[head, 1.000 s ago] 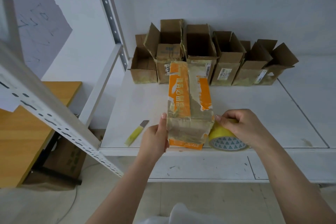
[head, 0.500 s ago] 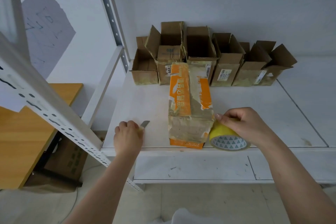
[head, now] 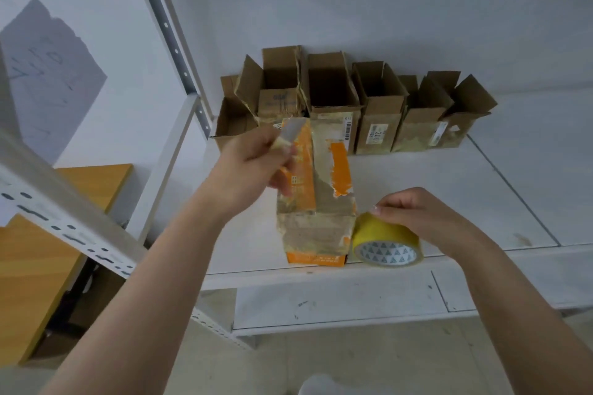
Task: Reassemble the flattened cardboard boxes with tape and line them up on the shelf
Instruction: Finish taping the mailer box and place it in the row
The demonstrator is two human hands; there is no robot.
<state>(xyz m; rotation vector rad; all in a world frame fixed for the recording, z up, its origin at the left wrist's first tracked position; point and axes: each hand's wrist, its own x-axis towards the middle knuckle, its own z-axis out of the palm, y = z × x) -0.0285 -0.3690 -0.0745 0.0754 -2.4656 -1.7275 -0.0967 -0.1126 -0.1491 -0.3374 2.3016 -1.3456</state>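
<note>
A person's left hand (head: pixel 253 167) is raised above the white shelf (head: pixel 449 202), its grip closed around a yellow-handled utility knife (head: pixel 287 135) whose pale blade end sticks up past the fingers; the blade is blurred, so its exact shape is hard to judge. The right hand (head: pixel 426 218) rests on a yellow tape roll (head: pixel 386 240), fingers curled over its top in a holding grip. The roll stands on edge at the shelf's front edge, its patterned white core facing the camera.

Touching the roll's left side stands a tall cardboard box with orange printing (head: pixel 317 202), upright at the front edge of the shelf, its top closed and its faces covered in worn, glossy tape.

Along the back edge of the shelf, against the wall, a row of brown boxes (head: pixel 378 112) stands side by side with their top flaps open. Their dark interiors show no contents from this angle. The box second from the left (head: pixel 279 90) has a printed flap folded inward; others carry white labels on their fronts.

A perforated metal upright (head: pixel 167 29) rises at the shelf's back left corner. Beyond the left edge, a wooden desk (head: pixel 38 253) sits lower, with a sheet of paper (head: pixel 48 74) on the wall above it.
</note>
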